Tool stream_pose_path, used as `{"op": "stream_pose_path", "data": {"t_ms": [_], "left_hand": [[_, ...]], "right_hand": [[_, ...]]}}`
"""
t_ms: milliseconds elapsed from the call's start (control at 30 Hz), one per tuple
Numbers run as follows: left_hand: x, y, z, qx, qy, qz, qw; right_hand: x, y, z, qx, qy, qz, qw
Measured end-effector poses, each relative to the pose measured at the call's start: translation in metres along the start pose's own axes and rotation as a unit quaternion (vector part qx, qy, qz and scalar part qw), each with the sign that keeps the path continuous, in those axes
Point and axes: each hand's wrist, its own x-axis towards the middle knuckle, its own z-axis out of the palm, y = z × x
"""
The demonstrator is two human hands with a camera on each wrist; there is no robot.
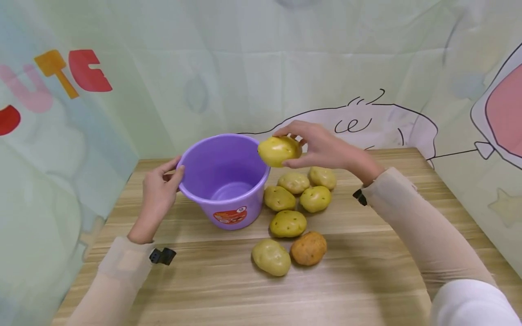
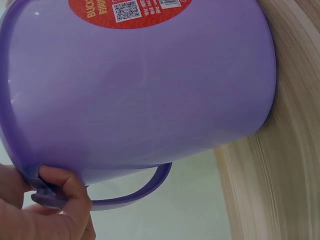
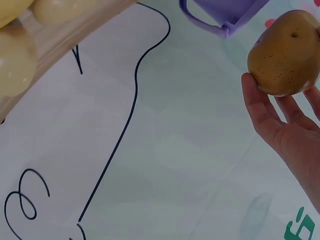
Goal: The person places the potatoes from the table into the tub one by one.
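A purple bucket [image 1: 234, 181] with a red label stands on the table, its inside partly visible from above. My left hand [image 1: 162, 183] grips its rim at the left side; in the left wrist view the fingers [image 2: 70, 192] curl round the rim where the bucket's handle [image 2: 132, 197] joins. My right hand [image 1: 320, 147] holds a yellow potato [image 1: 279, 151] between thumb and fingers, at the height of the bucket's right rim. In the right wrist view this potato [image 3: 285, 52] sits against the fingertips, with the bucket [image 3: 232, 10] beyond it.
Several yellow potatoes [image 1: 288, 223] lie on the wooden table [image 1: 195, 280] to the right of the bucket. A browner potato [image 1: 308, 248] and a pale one [image 1: 271, 257] lie nearest the front. A printed curtain [image 1: 204, 81] hangs behind the table and along its sides.
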Motion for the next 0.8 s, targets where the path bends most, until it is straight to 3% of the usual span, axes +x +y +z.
{"op": "stream_pose_path", "data": {"t_ms": [433, 800], "left_hand": [[-0.003, -0.001, -0.003, 0.018, 0.0, 0.013, 0.9998], [0.0, -0.001, -0.002, 0.02, -0.003, 0.014, 0.9997]], "right_hand": [[0.036, -0.007, 0.027, 0.004, -0.012, -0.037, 0.9992], [0.046, -0.009, 0.037, -0.024, -0.025, -0.03, 0.9989]]}}
